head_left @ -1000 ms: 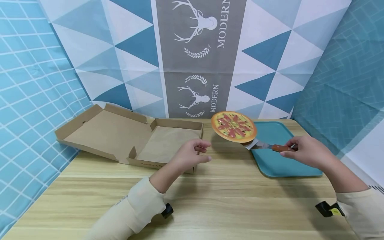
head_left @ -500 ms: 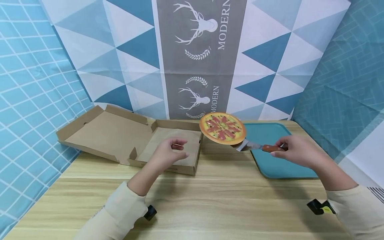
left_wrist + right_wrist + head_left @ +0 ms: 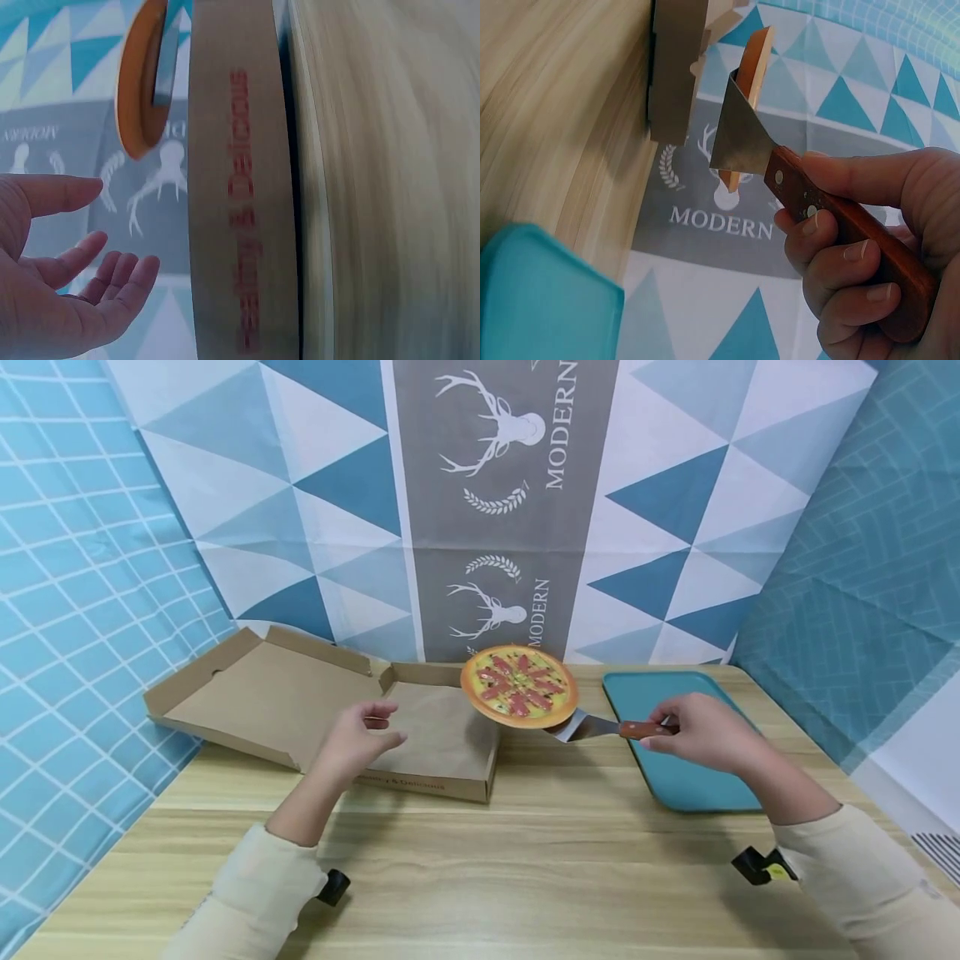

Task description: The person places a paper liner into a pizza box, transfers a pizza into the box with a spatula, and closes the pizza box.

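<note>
My right hand (image 3: 701,732) grips the riveted wooden handle of a metal spatula (image 3: 742,139). On the spatula's blade rests a small round pizza (image 3: 519,685) with red strips on a yellow top, held in the air by the right edge of the pizza box. That cardboard pizza box (image 3: 431,735) lies with its lid (image 3: 262,693) folded back to the left and a brown paper sheet inside. My left hand (image 3: 356,742) hovers above the box's front left part, fingers loosely bent and holding nothing. In the left wrist view the hand is apart from the box wall (image 3: 240,187).
A teal tray (image 3: 690,777) lies on the wooden table (image 3: 510,877) at the right, under my right hand. Patterned cloth (image 3: 495,510) hangs at the back, with blue sheets at both sides.
My right hand has carried the pizza on the spatula leftward, from beside the tray to the box's right edge. My left hand has moved left, away from the pizza.
</note>
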Motion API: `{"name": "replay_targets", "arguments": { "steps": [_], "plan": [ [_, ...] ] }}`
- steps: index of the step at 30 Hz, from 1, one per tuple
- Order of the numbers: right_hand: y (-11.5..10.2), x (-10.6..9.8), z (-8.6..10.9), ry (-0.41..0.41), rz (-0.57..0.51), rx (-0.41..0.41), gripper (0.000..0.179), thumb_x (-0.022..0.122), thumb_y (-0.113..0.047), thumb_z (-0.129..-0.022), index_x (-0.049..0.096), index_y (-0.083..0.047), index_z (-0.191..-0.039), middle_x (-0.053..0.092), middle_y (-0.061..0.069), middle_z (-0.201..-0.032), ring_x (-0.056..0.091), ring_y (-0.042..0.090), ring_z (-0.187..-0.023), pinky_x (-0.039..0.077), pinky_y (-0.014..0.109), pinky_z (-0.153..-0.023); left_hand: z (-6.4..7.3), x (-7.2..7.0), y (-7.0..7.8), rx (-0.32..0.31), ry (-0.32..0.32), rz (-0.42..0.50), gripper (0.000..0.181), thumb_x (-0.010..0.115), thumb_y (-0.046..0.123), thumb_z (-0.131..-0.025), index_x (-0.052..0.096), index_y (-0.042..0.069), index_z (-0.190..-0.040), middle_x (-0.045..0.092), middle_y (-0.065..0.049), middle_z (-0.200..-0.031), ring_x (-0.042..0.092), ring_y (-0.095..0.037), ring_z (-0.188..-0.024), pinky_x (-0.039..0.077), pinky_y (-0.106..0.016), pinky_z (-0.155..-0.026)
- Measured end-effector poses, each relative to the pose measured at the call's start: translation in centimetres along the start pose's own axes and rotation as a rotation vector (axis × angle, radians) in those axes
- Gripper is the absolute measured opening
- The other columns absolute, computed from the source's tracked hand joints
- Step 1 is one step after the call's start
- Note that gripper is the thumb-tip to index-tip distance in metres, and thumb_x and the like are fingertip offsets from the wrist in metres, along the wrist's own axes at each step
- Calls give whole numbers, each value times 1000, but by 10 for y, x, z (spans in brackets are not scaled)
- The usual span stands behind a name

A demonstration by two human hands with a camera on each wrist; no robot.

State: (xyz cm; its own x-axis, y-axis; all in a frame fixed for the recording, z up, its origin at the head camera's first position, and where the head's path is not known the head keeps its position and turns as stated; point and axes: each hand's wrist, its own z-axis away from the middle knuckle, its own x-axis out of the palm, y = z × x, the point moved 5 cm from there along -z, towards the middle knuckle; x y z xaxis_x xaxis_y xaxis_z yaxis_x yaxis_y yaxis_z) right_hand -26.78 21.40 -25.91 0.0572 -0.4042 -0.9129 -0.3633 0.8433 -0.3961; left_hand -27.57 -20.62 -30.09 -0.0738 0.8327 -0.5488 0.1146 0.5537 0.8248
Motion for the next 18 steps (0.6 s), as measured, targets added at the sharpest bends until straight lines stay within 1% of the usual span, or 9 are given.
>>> {"name": "replay_targets", "arguments": {
  "steps": [3, 6, 8, 12, 15, 18],
  "plan": [
    [-5, 3, -3, 0, 0, -8, 20, 74, -19, -86, 70, -1, -95, 63, 0, -73, 49, 17, -57, 40, 32, -50, -1, -13, -8, -11, 18, -14, 51, 70, 10, -88, 52, -6, -133, 51, -25, -131, 48, -39, -123, 48, -47, -95],
    [-13, 6, -10, -6, 2, -21, 19, 75, -18, -86, 71, -2, -94, 64, 1, -74, 50, 16, -57, 41, 32, -50, 3, -26, -18, -35, 37, -38, 52, 69, 11, -89, 50, -7, -134, 48, -26, -133, 46, -40, -124, 47, -50, -97],
    [-18, 7, -15, -9, 1, -30, 19, 76, -18, -85, 71, -3, -94, 65, 1, -76, 50, 16, -59, 41, 32, -51, 5, -33, -25, -45, 47, -60, 52, 69, 11, -89, 50, -7, -134, 48, -27, -133, 45, -41, -123, 46, -51, -97],
    [-24, 10, -22, -15, -8, -39, 20, 76, -19, -85, 70, -2, -95, 65, 1, -76, 50, 16, -59, 41, 31, -51, 10, -40, -36, -73, 53, -98, 54, 69, 12, -89, 49, -8, -135, 50, -30, -131, 48, -42, -120, 48, -49, -94],
    [-26, 12, -27, -17, -14, -37, 21, 76, -19, -85, 70, -2, -96, 65, 2, -75, 49, 17, -57, 40, 32, -50, 11, -43, -42, -85, 29, -115, 55, 69, 14, -90, 48, -7, -136, 50, -31, -133, 49, -43, -121, 50, -49, -92],
    [-28, 13, -33, -20, -21, -34, 21, 76, -19, -85, 71, -2, -96, 64, 2, -75, 48, 17, -57, 40, 31, -50, 12, -47, -46, -86, 4, -137, 56, 67, 16, -92, 46, -7, -138, 48, -31, -136, 47, -44, -125, 48, -52, -95]
  ]
}}
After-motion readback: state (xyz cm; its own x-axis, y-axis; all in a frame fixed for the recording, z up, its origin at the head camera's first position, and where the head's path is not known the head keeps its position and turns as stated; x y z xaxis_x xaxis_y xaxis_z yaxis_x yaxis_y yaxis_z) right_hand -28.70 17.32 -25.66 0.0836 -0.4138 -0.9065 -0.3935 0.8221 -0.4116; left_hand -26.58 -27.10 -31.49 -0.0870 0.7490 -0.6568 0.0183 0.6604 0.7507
